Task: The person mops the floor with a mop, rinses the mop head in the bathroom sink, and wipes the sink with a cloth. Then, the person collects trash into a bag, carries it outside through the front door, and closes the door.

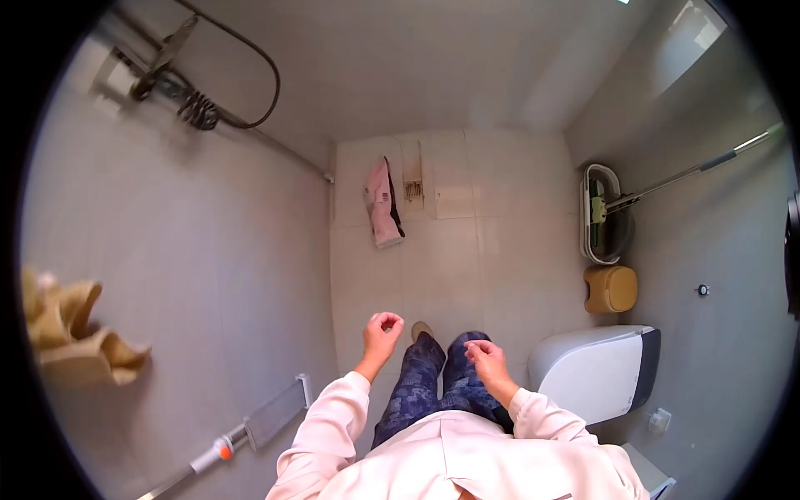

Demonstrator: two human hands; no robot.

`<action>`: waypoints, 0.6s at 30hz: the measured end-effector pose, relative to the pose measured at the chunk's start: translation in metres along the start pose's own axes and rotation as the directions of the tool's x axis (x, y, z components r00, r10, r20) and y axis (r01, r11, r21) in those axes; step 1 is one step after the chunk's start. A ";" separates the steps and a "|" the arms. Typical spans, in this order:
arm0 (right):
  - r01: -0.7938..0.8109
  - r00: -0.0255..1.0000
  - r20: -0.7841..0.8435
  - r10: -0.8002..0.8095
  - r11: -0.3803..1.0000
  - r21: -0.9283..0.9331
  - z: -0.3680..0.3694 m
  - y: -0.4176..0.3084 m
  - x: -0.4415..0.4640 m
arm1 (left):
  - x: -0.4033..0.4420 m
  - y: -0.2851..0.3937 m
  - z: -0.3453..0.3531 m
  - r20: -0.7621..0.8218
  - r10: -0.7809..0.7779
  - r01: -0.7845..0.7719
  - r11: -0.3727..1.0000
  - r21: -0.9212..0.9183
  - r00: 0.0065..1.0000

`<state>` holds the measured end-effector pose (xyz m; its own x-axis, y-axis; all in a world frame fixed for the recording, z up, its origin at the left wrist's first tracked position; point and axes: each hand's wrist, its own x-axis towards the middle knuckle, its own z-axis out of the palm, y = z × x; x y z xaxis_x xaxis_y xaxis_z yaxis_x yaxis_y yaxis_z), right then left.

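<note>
My left hand point(383, 333) is held in front of me over the tiled floor, its fingers curled round toward the thumb; whether anything is between them is too small to tell. My right hand point(488, 364) hangs above my right thigh, fingers bent in toward the thumb, with nothing clearly visible in it. The two hands are apart from each other. Farther ahead on the floor lies a flat pink bag or packet point(382, 208) with a dark side, to the left of a floor drain point(413, 191).
Along the right wall are a mop bucket point(590, 242) with a long-handled mop point(683, 174), a yellow-brown stool point(621, 289) and a white toilet point(587, 371). Yellowish cloths point(83, 358) and a white pole point(208, 457) are at the left wall. Above them is a hose point(277, 79).
</note>
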<state>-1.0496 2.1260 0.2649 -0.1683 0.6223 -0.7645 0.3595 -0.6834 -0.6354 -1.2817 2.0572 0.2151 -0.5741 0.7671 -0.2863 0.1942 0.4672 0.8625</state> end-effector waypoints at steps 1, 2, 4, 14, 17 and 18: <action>0.031 0.999 0.021 -0.033 0.995 0.095 0.007 -0.004 0.020 | 0.033 -0.007 0.002 0.015 -0.018 0.018 1.000 0.017 1.000; 0.022 1.000 0.018 -0.023 0.995 0.095 0.010 -0.009 0.020 | 0.040 -0.006 0.001 0.022 -0.025 0.025 1.000 0.018 0.999; -0.060 0.998 -0.013 0.061 0.996 0.064 0.017 -0.029 0.050 | 0.082 -0.009 0.006 0.003 -0.049 0.049 0.998 0.036 0.999; -0.049 0.982 -0.184 0.038 0.997 -0.055 0.064 -0.098 0.228 | 0.327 -0.112 0.039 0.132 -0.181 0.141 0.953 0.267 0.975; -0.105 0.968 -0.239 0.078 0.989 -0.104 0.070 -0.084 0.260 | 0.402 -0.176 0.061 0.158 -0.103 0.034 0.921 0.389 0.982; -0.115 0.966 -0.245 0.087 0.988 -0.103 0.073 -0.078 0.272 | 0.426 -0.197 0.068 0.143 -0.125 0.051 0.899 0.436 0.982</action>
<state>-1.1907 2.3206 0.0986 0.0936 0.6348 -0.7670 0.4695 -0.7075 -0.5283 -1.5104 2.3223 -0.1053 -0.4740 0.7576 -0.4488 0.4917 0.6506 0.5788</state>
